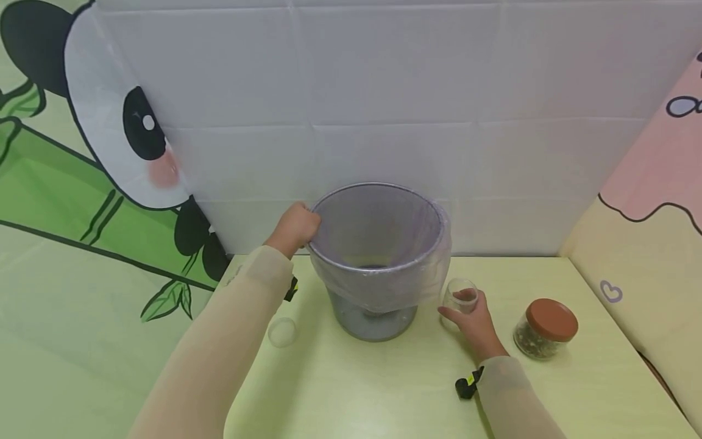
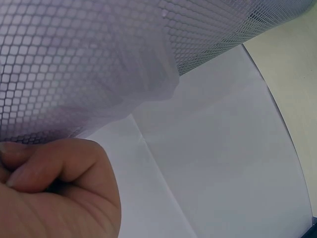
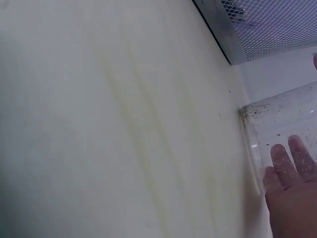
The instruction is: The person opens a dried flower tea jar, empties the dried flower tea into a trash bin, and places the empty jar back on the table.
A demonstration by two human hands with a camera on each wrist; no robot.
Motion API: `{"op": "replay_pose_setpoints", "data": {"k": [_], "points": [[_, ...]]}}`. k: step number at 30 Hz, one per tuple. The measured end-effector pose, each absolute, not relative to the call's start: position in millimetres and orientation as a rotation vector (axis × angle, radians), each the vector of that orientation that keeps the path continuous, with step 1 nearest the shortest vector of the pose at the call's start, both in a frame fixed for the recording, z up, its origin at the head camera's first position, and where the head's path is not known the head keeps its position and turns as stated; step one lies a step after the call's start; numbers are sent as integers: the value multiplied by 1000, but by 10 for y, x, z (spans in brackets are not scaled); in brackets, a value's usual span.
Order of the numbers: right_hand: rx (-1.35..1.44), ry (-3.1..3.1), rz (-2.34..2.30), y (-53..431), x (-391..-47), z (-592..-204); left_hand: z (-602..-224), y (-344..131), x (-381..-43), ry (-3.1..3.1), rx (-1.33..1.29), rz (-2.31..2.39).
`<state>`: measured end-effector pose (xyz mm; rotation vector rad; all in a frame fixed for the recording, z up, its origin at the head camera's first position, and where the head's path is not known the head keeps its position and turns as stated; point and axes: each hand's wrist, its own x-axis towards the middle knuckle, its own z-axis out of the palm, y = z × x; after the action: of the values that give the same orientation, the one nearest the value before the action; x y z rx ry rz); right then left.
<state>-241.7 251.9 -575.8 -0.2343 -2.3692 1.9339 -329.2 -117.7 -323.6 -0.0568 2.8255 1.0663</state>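
Note:
A grey mesh wastebasket (image 1: 373, 323) stands on the table, lined with a thin translucent plastic bag (image 1: 378, 286) folded down over its outside. My left hand (image 1: 296, 227) grips the left of its rim; in the left wrist view the curled fingers (image 2: 54, 161) are right at the mesh. To the right of the basket, my right hand (image 1: 474, 320) holds a clear jar (image 1: 460, 291) with its open mouth up, thumb and fingers around its sides. Small dark specks cling inside this clear jar (image 3: 267, 119) in the right wrist view, close to the tabletop.
A second clear jar (image 1: 537, 338) with a reddish-brown lid stands at the right, with small greenish bits inside. Left of the basket lies a clear round disc (image 1: 282, 332). A white sheet (image 1: 384, 79) hangs behind the table (image 1: 351, 396), with printed cloth on both sides.

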Motion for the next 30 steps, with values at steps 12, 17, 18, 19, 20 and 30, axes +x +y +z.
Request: {"op": "replay_pose_setpoints", "data": {"k": [12,17,18,19,20,30], "points": [[-190,-2359,1930,2531,-2411,-5770,-3245,-1178,-3315,2823,-58,1047],[-177,-2347,1893,2524,-2398,-5725,-3254,-1182,-3336,2817,-58,1056],[-178,-2350,1882,2524,-2397,-5713,-3255,-1184,-3338,2816,-56,1059],[-178,-2346,1877,2522,-2395,-5697,-3256,-1185,-3339,2814,-56,1059],[-176,-2341,1880,2521,-2393,-5681,-3256,-1186,-3340,2814,-55,1058],[-161,-2306,1902,2533,-2365,-5601,-3268,-1201,-3347,2812,-51,1084]]}}
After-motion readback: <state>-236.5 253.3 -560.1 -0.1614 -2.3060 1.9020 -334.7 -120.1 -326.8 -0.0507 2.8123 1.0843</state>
